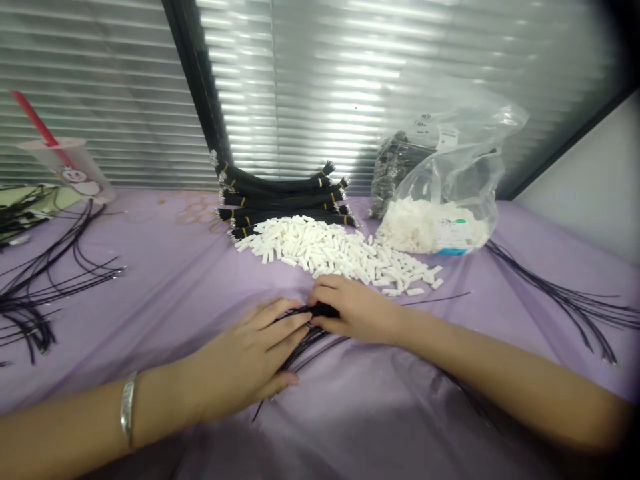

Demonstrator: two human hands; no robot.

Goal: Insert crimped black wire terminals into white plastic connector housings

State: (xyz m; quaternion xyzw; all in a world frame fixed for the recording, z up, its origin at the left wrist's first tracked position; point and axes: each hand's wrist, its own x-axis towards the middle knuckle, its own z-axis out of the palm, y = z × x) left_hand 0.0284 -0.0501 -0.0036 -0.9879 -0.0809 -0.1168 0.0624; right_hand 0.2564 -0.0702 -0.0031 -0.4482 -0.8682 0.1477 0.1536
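Black wires [313, 339] lie in a loose bunch on the purple cloth at the centre, running beneath both hands. My right hand [350, 308] is wrapped round the dark bundle, its fingertips meeting those of my left hand. Palm down, my left hand [260, 347] rests over the wires with its fingers apart and its thumb towards the near side. Just beyond the hands is a wide heap of small white connectors [325, 247]. Behind that heap, tied black wire bundles [285, 197] are stacked.
A clear bag of white pieces [425, 223] stands at the back right, beside a bag of dark items [393, 167]. Loose black wires [560, 293] spread at the right, and more wires [45, 280] at the left. A cup with a red straw [75, 173] stands back left.
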